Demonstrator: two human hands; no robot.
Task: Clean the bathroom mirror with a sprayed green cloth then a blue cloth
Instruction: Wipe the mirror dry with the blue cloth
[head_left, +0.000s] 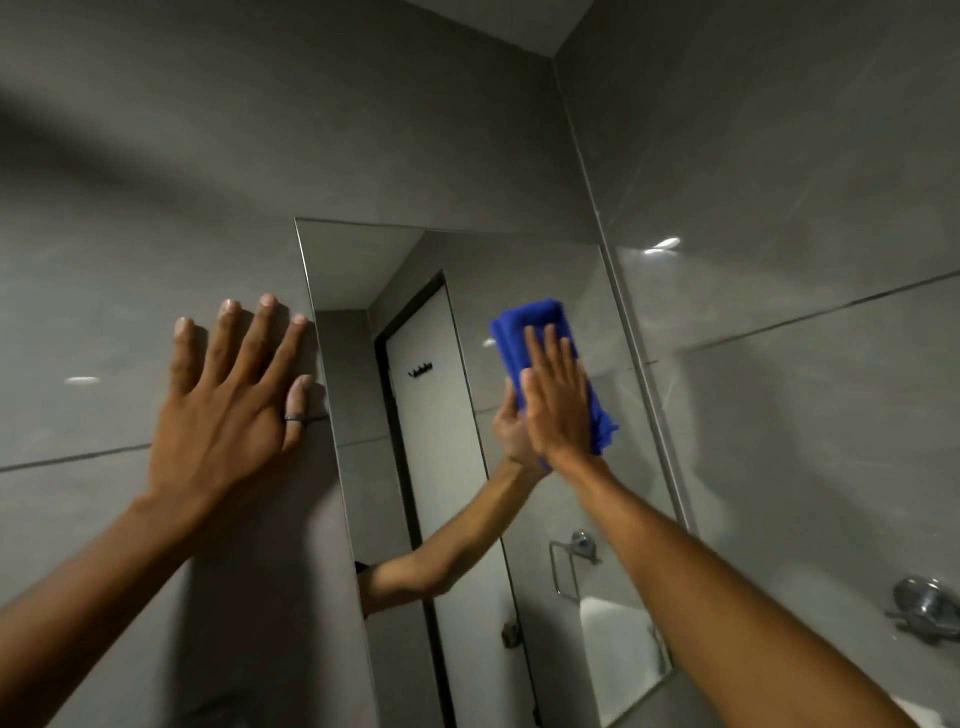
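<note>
A tall frameless mirror (447, 260) hangs on the grey tiled wall. My right hand (558, 400) lies flat on a folded blue cloth (530, 325) and presses it against the glass in the mirror's upper right part. My left hand (228, 405) rests flat on the wall tile just left of the mirror's edge, fingers spread, a dark ring on the thumb. The mirror reflects my right arm, a white door with a hook rail, and a towel ring. No green cloth is in view.
A side wall (805, 260) of grey tiles meets the mirror's right edge at a corner. A chrome wall fitting (924, 605) sticks out at the lower right. The ceiling corner shows at the top.
</note>
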